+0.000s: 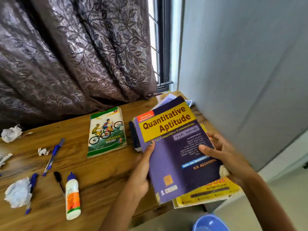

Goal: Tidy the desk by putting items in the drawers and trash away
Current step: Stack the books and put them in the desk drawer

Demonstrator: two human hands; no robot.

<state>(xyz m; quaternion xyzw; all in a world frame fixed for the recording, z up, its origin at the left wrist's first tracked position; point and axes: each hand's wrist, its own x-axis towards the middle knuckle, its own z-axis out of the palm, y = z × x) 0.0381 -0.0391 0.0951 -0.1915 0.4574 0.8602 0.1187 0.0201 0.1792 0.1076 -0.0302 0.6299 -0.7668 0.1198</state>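
Both hands are engaged on the purple book [176,147] at the right end of the bench [103,167]. The left hand [143,170] has its grip on the book's left edge, thumb on the cover; the right hand [225,157] grasps the right edge, fingers laid across the cover. The book is tilted and sits over a yellow book [210,192] that overhangs the near right corner; whether the two touch cannot be told.

Progress is judged early. Outstanding on the bench:
- cycling notebook [106,132], left of the held book;
- dark object [134,137], just beside the purple book's left edge;
- two blue pens [53,155] [31,190];
- black brush [58,180] and glue bottle [72,195], near centre-left;
- crumpled paper at far left [11,133], near left [18,192], and a small scrap [43,151].

No drawer is visible. A blue bin rim [210,222] shows below the near edge.
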